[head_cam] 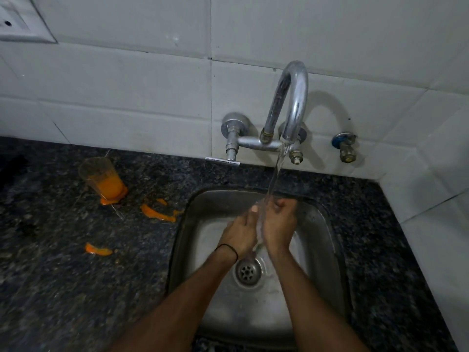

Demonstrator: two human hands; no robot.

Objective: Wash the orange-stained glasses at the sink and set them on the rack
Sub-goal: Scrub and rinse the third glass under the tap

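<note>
Over the steel sink (327, 224), my left hand (239, 233) and my right hand (279, 223) are closed around a clear glass (260, 226). The glass sits between my palms, right under the running water, and is mostly hidden by the hands and the stream. My right fingers curl over its upper end. A second glass (102, 179) stands on the dark counter to the left, with orange liquid in its bottom and an orange puddle round its base. No rack is in view.
The chrome tap (293, 102) on the tiled wall pours water into the sink. Orange smears (158, 214) lie on the granite counter (63, 288) between the standing glass and the sink, with another smear (98, 249) nearer me. The drain (247, 271) is below my wrists.
</note>
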